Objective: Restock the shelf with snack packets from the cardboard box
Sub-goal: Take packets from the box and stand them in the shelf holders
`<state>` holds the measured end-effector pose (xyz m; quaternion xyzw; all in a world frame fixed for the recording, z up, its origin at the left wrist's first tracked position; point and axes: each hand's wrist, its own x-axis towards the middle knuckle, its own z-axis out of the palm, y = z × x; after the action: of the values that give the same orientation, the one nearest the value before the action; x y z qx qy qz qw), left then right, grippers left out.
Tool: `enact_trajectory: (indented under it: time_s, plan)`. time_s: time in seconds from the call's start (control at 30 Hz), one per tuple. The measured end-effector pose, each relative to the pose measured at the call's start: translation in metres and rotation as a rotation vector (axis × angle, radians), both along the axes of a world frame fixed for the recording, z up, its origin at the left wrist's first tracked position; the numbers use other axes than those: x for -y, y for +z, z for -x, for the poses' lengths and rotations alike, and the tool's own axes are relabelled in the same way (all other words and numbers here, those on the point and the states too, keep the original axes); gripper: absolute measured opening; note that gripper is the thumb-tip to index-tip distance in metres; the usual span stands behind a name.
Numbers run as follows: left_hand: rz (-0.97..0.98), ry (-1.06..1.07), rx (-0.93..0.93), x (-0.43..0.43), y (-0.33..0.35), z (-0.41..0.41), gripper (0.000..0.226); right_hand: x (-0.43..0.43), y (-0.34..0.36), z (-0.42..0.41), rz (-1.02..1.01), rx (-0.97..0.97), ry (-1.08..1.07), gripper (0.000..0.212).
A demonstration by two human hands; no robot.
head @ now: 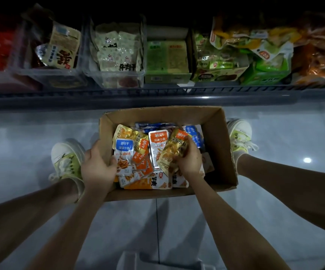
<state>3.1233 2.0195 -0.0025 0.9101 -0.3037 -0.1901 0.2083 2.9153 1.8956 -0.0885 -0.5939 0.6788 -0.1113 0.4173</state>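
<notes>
An open cardboard box [216, 137] stands on the floor between my feet, filled with several small snack packets in blue, orange and gold. My right hand [189, 162] grips a gold packet [174, 148] inside the box, near its middle. My left hand [97, 166] is at the box's left wall, its fingers curled over the rim and touching a blue-topped packet [123, 152]. The shelf [157, 94] runs across the top of the view, just beyond the box.
On the shelf sit clear bins [115, 78] of beige packets, green cartons [167, 59] and loose yellow and orange bags [255, 41]. My shoes [66, 158] flank the box on the grey tiled floor. A pale object [157, 262] shows at the bottom edge.
</notes>
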Motion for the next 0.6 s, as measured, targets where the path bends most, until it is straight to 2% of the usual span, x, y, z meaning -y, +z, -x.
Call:
enact_trajectory:
  time_s: [0.13,0.23,0.27,0.33,0.4,0.47,0.53,0.6]
  plan:
    - [0.049,0.022,0.159,-0.001,0.015,0.012,0.057,-0.004,0.014,0.006,0.083,-0.045,-0.074,0.065]
    - [0.079,-0.036,0.165,-0.002,0.025,0.023,0.053,-0.003,0.025,0.012,0.15,-0.143,-0.14,0.055]
    - [0.092,-0.065,0.16,-0.001,0.027,0.026,0.051,-0.002,0.032,0.013,0.15,-0.123,-0.159,0.054]
    - [0.117,-0.113,0.105,0.002,0.031,0.034,0.045,0.0,0.049,0.014,0.093,0.045,-0.253,0.049]
    - [0.13,-0.142,-0.027,0.008,0.034,0.042,0.042,-0.001,0.065,0.014,-0.047,0.325,-0.426,0.044]
    - [0.111,-0.147,-0.241,0.014,0.039,0.052,0.044,-0.007,0.08,0.013,-0.224,0.578,-0.515,0.04]
    - [0.089,-0.106,-0.521,0.021,0.047,0.061,0.049,-0.019,0.093,0.01,-0.381,0.738,-0.487,0.04]
    - [0.149,-0.005,-0.768,0.024,0.05,0.07,0.04,-0.034,0.104,0.005,-0.507,0.824,-0.416,0.036]
